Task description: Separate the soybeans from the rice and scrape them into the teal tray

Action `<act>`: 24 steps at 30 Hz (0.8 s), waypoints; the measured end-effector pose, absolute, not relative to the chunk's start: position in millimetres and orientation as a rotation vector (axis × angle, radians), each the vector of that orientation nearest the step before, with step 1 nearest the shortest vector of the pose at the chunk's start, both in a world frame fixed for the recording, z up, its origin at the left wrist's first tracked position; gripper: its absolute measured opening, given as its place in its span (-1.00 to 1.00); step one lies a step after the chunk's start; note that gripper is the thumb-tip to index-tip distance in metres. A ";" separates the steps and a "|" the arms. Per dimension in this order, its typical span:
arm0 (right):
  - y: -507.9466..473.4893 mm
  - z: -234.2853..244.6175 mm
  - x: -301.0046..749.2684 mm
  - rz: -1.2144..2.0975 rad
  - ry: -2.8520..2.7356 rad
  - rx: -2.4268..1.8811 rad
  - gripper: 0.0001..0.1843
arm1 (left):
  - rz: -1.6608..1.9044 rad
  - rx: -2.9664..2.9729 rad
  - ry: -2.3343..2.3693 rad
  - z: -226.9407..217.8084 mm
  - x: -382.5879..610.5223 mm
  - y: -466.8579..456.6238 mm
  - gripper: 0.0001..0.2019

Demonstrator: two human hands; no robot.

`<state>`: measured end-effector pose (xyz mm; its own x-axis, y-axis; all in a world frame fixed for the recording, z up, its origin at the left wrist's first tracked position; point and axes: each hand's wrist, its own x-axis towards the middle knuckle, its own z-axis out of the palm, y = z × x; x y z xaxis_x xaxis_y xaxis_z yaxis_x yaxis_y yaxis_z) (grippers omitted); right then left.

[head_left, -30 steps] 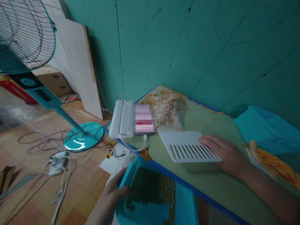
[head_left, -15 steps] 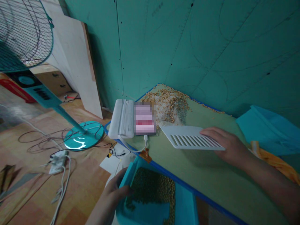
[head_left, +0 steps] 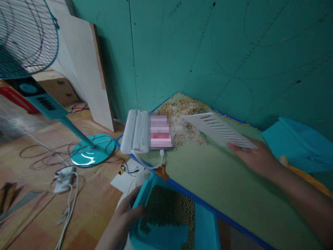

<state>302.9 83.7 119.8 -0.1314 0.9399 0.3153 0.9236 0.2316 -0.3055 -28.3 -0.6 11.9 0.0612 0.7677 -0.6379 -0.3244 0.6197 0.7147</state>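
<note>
My right hand [head_left: 256, 158] is closed on the near end of a flat white slotted scoop [head_left: 221, 129]. The scoop is tilted, and its far edge is at a pile of round tan beans mixed with small white grains [head_left: 186, 130] on the green tabletop [head_left: 205, 180]. Below the table's front edge, my left hand [head_left: 130, 210] grips the left rim of a blue plastic bin [head_left: 161, 236]. Its thumb lies over the rim and the other fingers are partly hidden. Inside are beans [head_left: 169, 206], darker on the left where shadow falls.
A white device [head_left: 135, 132] with a blurred-out screen [head_left: 160, 132] and cable stands at the table's left corner, by an orange clip [head_left: 162, 172]. A turquoise fan [head_left: 91, 147], cords and a power strip [head_left: 65, 180] occupy the floor. A blue bag [head_left: 299, 144] lies right; a green wall [head_left: 182, 52] rises behind.
My right hand has moved the scoop up and away toward the bean pile and turned it to a steeper slant. More white grains show at the pile's near side. My left hand stays on the bin.
</note>
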 end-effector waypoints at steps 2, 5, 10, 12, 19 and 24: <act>81.9 123.2 297.9 0.161 -1.968 -1.744 -0.77 | 0.854 0.413 1.217 9.9 -29.2 -1.6 -0.49; 79.3 130.5 290.8 0.292 -1.857 -1.765 -0.81 | 0.840 0.395 1.164 6.0 -31.1 -3.1 -0.47; 71.2 138.8 285.1 0.449 -1.766 -1.725 -0.76 | 0.830 0.407 1.173 6.6 -31.0 -3.5 -0.46; 65.8 137.7 284.3 0.546 -1.727 -1.719 -0.75 | 0.804 0.396 1.148 9.7 -30.1 -3.3 -0.44; 49.8 124.7 275.6 0.922 -1.468 -1.615 -0.77 | 0.811 0.400 1.130 18.2 -29.1 -2.4 -0.56; 45.1 123.1 253.5 1.100 -1.401 -1.455 -0.82 | 0.820 0.430 1.128 21.4 -26.6 -1.8 -0.49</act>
<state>253.5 45.1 123.1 0.0010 0.9988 -0.0497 0.2854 -0.0479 -0.9572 -26.6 -1.8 21.4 0.1887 0.7606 -0.6212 -0.3559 0.6425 0.6786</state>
